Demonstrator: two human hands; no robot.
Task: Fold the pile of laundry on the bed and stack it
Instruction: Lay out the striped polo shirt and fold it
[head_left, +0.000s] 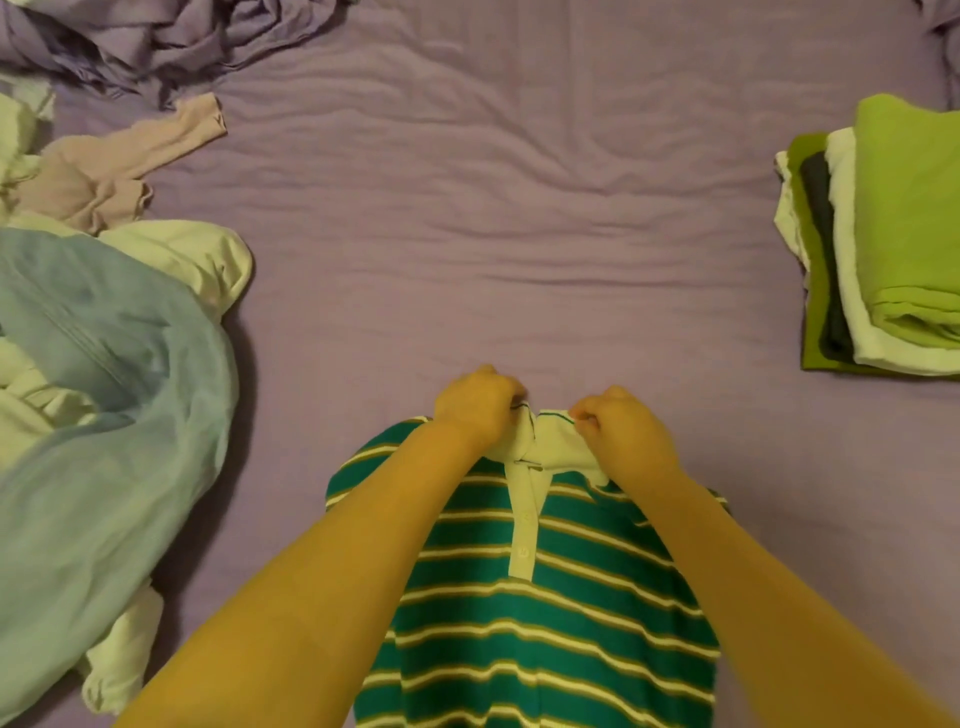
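Both hands, L (475, 410) & R (621, 428), pinching striped polo (545, 613) collar, no readable text

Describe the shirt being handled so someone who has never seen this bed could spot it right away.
On the purple bed sheet, look at the near edge, between the unfolded heap on the left and the folded stack on the right. The polo shirt lies there, its white collar pinched by both hands. It alone has green and white stripes.

A green polo shirt (545, 597) with white stripes is spread front up at the near edge of the bed (467, 208), its white collar lifted. An unfolded pile (104, 338) is heaped at the left edge; a folded stack (893, 234) is set at the right edge
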